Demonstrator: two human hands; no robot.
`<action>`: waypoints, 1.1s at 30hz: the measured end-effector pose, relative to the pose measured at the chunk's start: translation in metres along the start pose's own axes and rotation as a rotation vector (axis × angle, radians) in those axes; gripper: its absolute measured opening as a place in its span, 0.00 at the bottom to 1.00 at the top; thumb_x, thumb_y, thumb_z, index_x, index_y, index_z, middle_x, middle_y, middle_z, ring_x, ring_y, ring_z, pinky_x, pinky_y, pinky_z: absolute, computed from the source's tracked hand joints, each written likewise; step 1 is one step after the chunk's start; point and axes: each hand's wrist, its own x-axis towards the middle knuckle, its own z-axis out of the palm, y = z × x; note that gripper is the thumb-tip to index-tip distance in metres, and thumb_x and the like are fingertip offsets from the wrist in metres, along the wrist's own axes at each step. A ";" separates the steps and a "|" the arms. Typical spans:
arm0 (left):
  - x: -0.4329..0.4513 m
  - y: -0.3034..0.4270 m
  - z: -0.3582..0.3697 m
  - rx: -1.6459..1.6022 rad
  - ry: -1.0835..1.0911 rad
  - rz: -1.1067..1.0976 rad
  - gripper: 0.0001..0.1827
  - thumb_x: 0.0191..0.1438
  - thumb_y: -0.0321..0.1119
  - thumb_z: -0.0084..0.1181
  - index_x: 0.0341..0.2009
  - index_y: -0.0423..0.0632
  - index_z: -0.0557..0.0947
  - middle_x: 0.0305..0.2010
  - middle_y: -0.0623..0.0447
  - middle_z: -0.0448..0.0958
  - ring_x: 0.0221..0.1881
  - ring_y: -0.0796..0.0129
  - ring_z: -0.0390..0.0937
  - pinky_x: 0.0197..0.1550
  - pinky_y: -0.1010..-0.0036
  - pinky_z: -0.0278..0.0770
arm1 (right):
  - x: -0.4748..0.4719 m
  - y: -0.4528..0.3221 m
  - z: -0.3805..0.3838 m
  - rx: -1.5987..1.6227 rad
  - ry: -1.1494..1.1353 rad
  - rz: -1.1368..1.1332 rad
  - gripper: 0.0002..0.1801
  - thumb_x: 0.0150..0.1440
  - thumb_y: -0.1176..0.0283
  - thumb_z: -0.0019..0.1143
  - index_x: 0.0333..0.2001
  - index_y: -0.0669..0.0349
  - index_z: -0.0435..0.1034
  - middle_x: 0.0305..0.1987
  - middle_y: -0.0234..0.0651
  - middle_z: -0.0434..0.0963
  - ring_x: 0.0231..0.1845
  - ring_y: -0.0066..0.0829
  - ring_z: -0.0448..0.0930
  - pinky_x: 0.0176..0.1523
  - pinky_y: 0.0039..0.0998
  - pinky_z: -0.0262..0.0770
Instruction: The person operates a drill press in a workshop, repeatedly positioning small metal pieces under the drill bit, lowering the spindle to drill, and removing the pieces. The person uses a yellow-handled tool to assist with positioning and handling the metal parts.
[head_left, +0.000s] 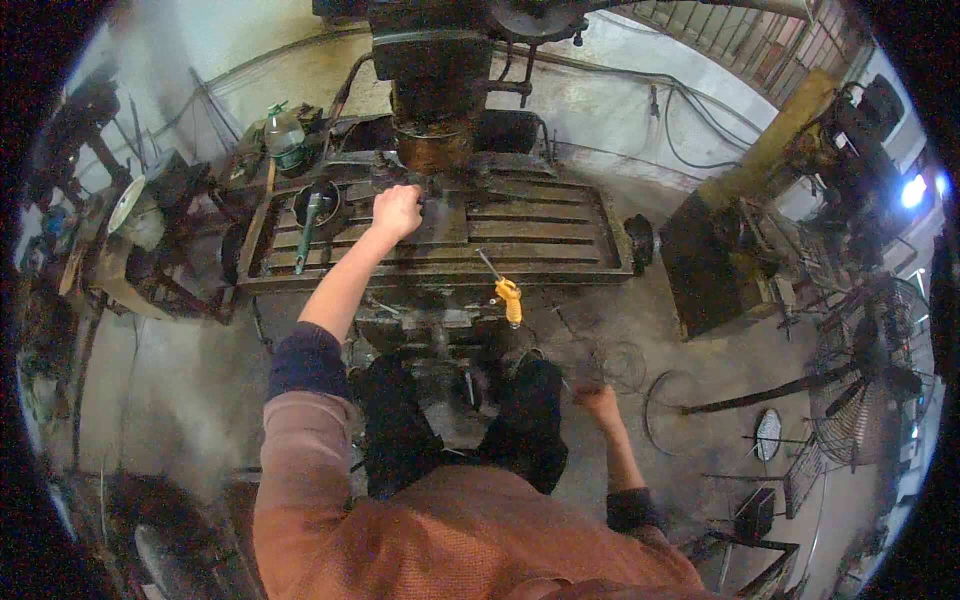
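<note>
My left hand (397, 210) is closed over something dark and small at the middle of the slotted machine table (532, 230), just below the machine's spindle head (435, 142); what its fingers hold is hidden. Low on the right, my right hand (598, 401) is at about knee height, blurred, its fingers curled near a dark, unclear shape. A yellow air blow gun (510, 300) with a thin metal nozzle lies at the table's front edge. On the left of the table, a green-handled brush (306, 240) rests with its head in a round dark bowl (325, 196).
A clear plastic bottle (283, 139) stands behind the table's left end. The table's right handwheel (640, 244) juts out. At right are a dark cabinet (705, 262) and a floor fan with a wire cage (862, 375). A wooden stand (135, 277) is at left.
</note>
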 end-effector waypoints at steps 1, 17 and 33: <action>-0.001 0.005 0.004 -0.021 0.051 0.025 0.09 0.43 0.33 0.54 0.32 0.47 0.77 0.30 0.43 0.76 0.34 0.51 0.75 0.34 0.60 0.73 | -0.001 -0.004 -0.003 -0.050 -0.003 0.021 0.15 0.41 0.69 0.60 0.31 0.68 0.75 0.27 0.37 0.78 0.29 0.23 0.76 0.34 0.26 0.70; 0.026 0.008 0.048 -0.235 0.172 -0.266 0.16 0.44 0.40 0.58 0.34 0.42 0.76 0.29 0.43 0.77 0.33 0.52 0.76 0.34 0.61 0.75 | 0.031 -0.155 -0.126 -0.156 0.320 -0.300 0.14 0.36 0.85 0.43 0.27 0.66 0.74 0.24 0.34 0.77 0.28 0.20 0.75 0.34 0.23 0.70; 0.045 -0.007 0.070 -0.428 0.159 -0.302 0.19 0.38 0.44 0.62 0.27 0.40 0.78 0.31 0.41 0.76 0.36 0.50 0.74 0.38 0.61 0.73 | 0.027 -0.488 -0.255 0.609 0.164 -1.485 0.24 0.48 0.59 0.47 0.43 0.67 0.65 0.45 0.47 0.68 0.55 0.48 0.64 0.64 0.46 0.49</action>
